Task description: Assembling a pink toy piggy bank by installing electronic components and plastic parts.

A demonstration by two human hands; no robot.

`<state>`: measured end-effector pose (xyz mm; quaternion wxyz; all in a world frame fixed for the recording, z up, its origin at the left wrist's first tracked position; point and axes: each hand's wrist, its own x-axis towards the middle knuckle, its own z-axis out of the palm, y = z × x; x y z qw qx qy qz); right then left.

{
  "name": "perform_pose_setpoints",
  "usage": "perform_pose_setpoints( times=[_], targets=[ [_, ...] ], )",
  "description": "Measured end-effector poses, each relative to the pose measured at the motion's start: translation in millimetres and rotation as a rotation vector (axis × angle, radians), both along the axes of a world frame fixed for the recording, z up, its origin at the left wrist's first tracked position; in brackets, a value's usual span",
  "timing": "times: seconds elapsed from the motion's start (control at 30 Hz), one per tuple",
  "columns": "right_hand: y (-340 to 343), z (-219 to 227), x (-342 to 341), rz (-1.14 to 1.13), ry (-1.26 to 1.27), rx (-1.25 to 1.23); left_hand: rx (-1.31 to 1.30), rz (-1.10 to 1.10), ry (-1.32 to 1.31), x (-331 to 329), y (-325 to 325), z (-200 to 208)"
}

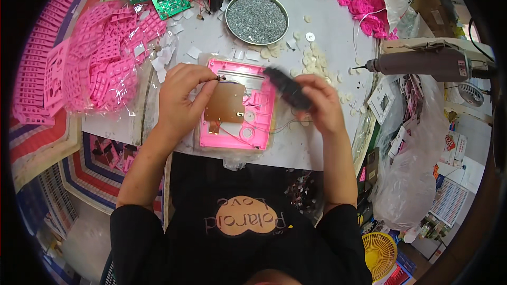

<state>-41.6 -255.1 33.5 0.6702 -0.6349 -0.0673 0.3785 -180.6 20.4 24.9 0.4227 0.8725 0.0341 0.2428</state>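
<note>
A pink plastic casing (pixel 266 121) lies face down on the worktable in front of me, its inside showing. A brown circuit board (pixel 224 105) sits in its left part, and thin wires run across its lower right. My left hand (pixel 182 95) rests over the casing's upper left, thumb and forefinger pinched at a tiny dark piece by the board's top edge; its kind is too small to tell. Right of the casing, my right hand (pixel 323 103) grips a long black plastic part (pixel 288 88), tilted and blurred by motion, its far end over the casing's upper right corner.
Beyond the casing stands a round tin of screws (pixel 257 18). Cream-coloured discs (pixel 315 63) lie scattered to its right. An electric screwdriver (pixel 422 64) juts in from the right. Bagged pink plastic parts (pixel 108 58) are heaped at left, green circuit boards (pixel 171 1) behind.
</note>
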Motion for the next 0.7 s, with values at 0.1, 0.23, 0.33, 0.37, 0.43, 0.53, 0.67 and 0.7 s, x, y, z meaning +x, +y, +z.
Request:
perform_pose_setpoints(
  times=[0.1,0.23,0.33,0.37,0.43,0.53,0.67,0.7],
  targets=[
    [22.8,18.8,-15.3,0.297,0.021,-0.130,0.016,-0.081,-0.046,3.5,-1.4,-3.1],
    [37.2,28.1,-24.0,0.244,-0.268,-0.212,0.077,-0.185,0.004,4.2,-4.8,-4.0],
    [40.5,35.1,-38.5,0.273,-0.724,-0.276,0.069,-0.180,0.022,2.0,-5.4,-5.4],
    [41.7,32.2,-39.4,0.332,-0.871,-0.291,0.065,-0.186,0.021,1.7,-4.9,-6.2],
    [45.4,23.9,-36.5,0.447,-1.167,-0.309,0.056,-0.208,0.022,2.9,-2.8,-5.7],
    [43.6,8.6,-25.4,0.475,-1.217,-0.237,0.055,-0.213,0.072,4.6,0.4,-2.5],
    [40.5,26.7,-21.7,0.429,-0.555,-0.292,-0.040,-0.179,0.071,5.5,0.9,-4.3],
    [41.7,27.4,-19.0,0.430,-0.522,-0.343,-0.049,-0.174,0.077,5.6,-0.1,-2.3]
  ],
)
